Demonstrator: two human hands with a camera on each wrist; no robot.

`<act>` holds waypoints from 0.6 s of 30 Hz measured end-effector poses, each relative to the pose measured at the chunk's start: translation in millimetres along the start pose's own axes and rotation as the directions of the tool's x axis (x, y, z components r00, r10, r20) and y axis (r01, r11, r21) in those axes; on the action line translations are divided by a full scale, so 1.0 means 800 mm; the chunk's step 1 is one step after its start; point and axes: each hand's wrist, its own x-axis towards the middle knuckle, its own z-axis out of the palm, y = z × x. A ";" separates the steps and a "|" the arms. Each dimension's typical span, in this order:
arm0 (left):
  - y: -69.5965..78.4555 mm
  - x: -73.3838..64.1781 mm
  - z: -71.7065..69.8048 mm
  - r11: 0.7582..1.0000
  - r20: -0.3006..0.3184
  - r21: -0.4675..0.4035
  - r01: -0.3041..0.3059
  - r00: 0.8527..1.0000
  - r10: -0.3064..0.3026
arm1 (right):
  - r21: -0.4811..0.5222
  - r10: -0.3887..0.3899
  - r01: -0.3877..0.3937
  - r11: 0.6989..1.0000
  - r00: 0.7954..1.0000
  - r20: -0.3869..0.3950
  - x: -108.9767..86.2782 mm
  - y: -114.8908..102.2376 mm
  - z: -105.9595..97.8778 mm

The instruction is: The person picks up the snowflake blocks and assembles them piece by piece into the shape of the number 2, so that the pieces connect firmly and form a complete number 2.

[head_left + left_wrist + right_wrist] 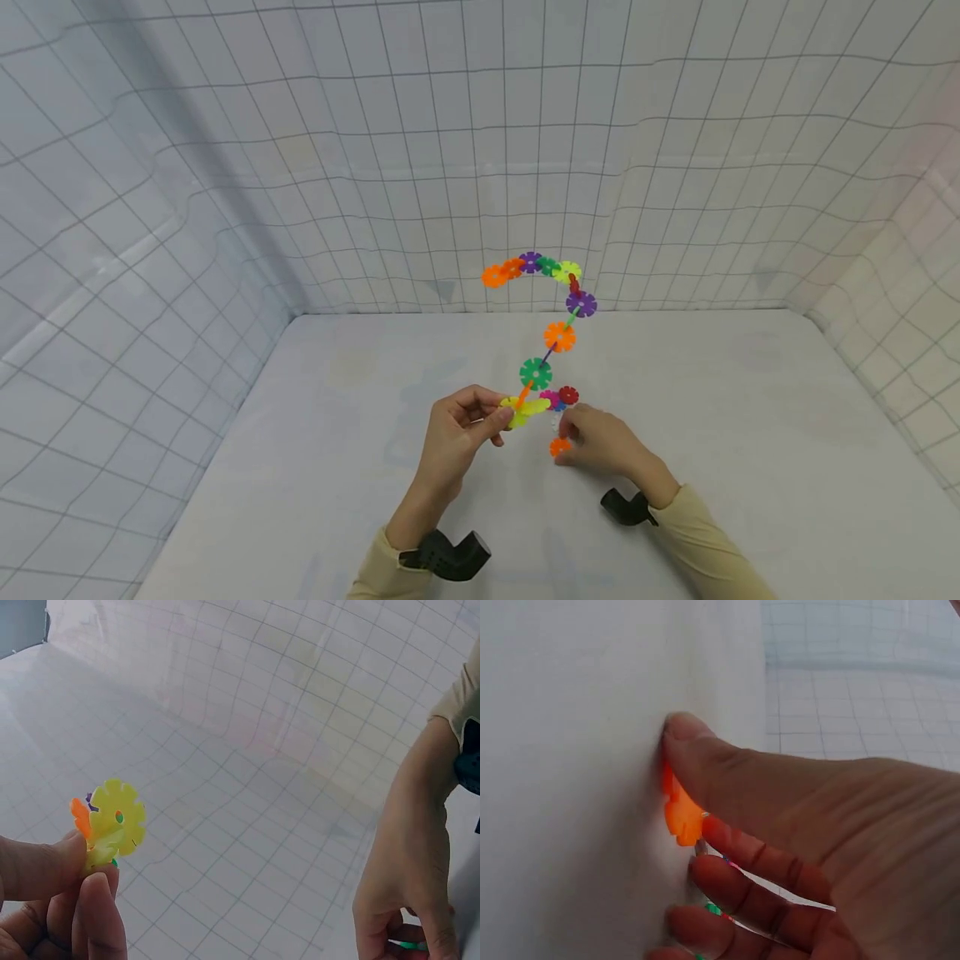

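Observation:
My left hand (457, 433) pinches a yellow interlocking disc (101, 855) between thumb and fingers. Another yellow disc (118, 816) is joined to it, and an orange disc (80, 817) slots in alongside. From there a long curved chain of notched plastic discs runs away through a green disc (536, 374) and an orange one (559, 337) to an orange end disc (494, 276). Low at the tabletop, my right hand (603, 442) has its thumb and curled index finger at opposite edges of a loose orange disc (684, 819). Its other fingers bend beside it.
Just beyond my right hand lie loose discs, among them a red one (568, 395) and a magenta one (550, 399). The white tabletop (300, 467) meets a grid-patterned sheet (450, 192) at the back and sides. A black wrist camera (453, 557) is on the left wrist.

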 end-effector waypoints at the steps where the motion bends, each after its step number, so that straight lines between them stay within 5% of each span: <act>1: 0.000 0.000 0.000 1.000 0.000 -0.003 0.000 1.000 0.000 | 0.000 -0.004 0.004 1.000 1.000 0.000 0.000 0.000 0.001; 8: 0.002 -0.001 -0.001 1.000 0.004 -0.005 -0.006 1.000 0.006 | 0.101 -0.044 0.044 0.994 0.999 -0.003 -0.001 -0.002 0.001; 12: 0.003 -0.002 -0.001 1.000 0.004 -0.006 -0.011 1.000 0.011 | 0.240 -0.083 0.088 0.967 0.996 -0.029 -0.004 -0.010 -0.010; 14: 0.004 -0.002 -0.001 1.000 0.004 -0.007 -0.010 1.000 0.010 | 0.353 -0.094 0.110 0.929 0.994 -0.062 -0.009 -0.018 -0.021; 18: 0.006 -0.003 -0.001 1.000 0.007 -0.001 -0.003 1.000 0.003 | 0.585 -0.096 0.164 0.794 0.985 -0.145 -0.025 -0.038 -0.052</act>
